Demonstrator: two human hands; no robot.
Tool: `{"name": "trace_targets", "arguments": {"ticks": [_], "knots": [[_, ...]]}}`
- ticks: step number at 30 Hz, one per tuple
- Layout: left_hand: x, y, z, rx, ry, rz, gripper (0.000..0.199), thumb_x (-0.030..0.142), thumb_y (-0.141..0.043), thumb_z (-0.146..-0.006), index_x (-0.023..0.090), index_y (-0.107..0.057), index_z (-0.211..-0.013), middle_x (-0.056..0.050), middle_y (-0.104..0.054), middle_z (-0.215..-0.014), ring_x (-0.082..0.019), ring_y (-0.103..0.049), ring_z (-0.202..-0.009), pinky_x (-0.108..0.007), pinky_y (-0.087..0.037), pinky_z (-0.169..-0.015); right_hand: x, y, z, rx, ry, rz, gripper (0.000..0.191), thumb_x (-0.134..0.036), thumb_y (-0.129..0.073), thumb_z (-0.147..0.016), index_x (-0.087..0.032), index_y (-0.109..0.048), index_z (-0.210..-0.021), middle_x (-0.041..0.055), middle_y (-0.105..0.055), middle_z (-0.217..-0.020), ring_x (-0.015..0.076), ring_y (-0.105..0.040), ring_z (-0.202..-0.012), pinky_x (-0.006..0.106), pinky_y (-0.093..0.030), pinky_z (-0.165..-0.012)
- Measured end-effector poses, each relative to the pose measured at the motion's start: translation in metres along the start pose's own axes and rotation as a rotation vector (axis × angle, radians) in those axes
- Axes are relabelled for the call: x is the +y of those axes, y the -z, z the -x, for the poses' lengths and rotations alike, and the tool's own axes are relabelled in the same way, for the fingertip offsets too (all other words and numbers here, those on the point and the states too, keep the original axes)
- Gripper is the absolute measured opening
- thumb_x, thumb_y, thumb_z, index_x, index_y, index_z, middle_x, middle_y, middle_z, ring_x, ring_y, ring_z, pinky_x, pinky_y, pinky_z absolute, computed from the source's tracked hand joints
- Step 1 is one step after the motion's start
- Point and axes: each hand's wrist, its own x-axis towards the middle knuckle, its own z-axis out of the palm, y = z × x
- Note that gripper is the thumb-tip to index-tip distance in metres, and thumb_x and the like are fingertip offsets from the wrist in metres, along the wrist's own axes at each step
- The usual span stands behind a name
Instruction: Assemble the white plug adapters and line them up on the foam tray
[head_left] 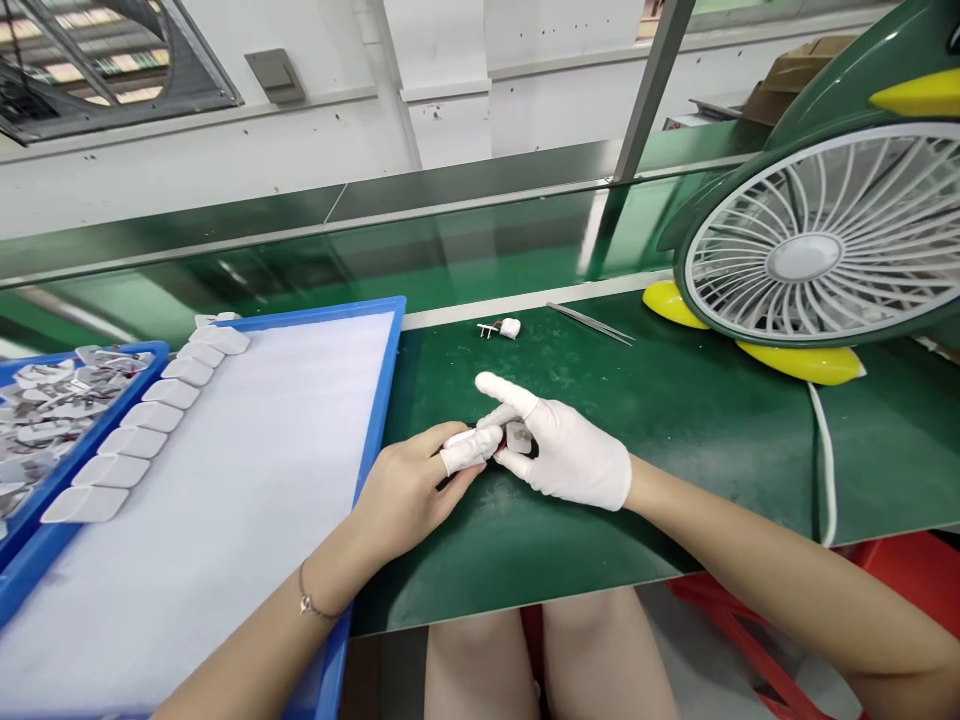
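Observation:
My left hand [409, 490] is bare apart from white covers on its fingertips, and its fingers are closed in a pinch. My right hand [574, 455], in a white glove, meets it over the green table; its index finger sticks out while the other fingers and thumb close in. Between them is a small white part [519, 437] with a bit of dark red wire, mostly hidden by the fingers. Beyond the hands lie a small white piece with red wire and metal prongs [510, 328] and metal tweezers [592, 323].
At left, a blue tray [379, 400] with a white lining has several white plastic pieces [112, 470] lined up along its left side. Another blue tray [161, 352] beside it holds a heap of wired parts. A green fan [806, 258] with yellow feet stands at right; its white cable [825, 460] crosses the table.

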Motion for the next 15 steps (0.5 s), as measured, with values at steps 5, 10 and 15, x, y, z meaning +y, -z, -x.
{"name": "trace_targets", "arguments": {"ticks": [5,10,15], "knots": [[0.008,0.012,0.001,0.302,0.235,0.211,0.028,0.025,-0.068,-0.078,0.022,-0.062,-0.106,0.0,-0.07,-0.085,-0.009,-0.059,-0.062,-0.02,-0.044,-0.052,-0.003,0.004,-0.001,0.189,-0.062,-0.215,0.055,-0.025,-0.061,-0.084,-0.023,-0.037,-0.133,0.0087,-0.055,-0.123,0.0194,-0.055,-0.109,0.04,-0.046,-0.095],[0.02,0.004,-0.001,0.469,0.505,0.59,0.027,0.03,-0.07,-0.075,0.02,-0.057,-0.096,-0.004,-0.069,-0.098,-0.014,-0.063,-0.083,-0.024,-0.05,-0.068,-0.015,-0.025,-0.004,0.339,0.169,-0.109,0.056,-0.022,-0.074,-0.071,-0.02,-0.046,-0.12,0.0099,-0.053,-0.115,0.0231,-0.052,-0.112,0.041,-0.048,-0.094],[0.029,-0.005,-0.004,0.44,0.656,0.729,0.028,0.034,-0.071,-0.074,0.02,-0.055,-0.093,-0.003,-0.07,-0.089,-0.017,-0.064,-0.086,-0.029,-0.051,-0.077,-0.021,-0.05,-0.007,0.505,0.017,-0.241,0.046,-0.02,-0.071,-0.075,-0.023,-0.046,-0.113,0.0056,-0.052,-0.109,0.0161,-0.059,-0.095,0.033,-0.053,-0.084]]}}
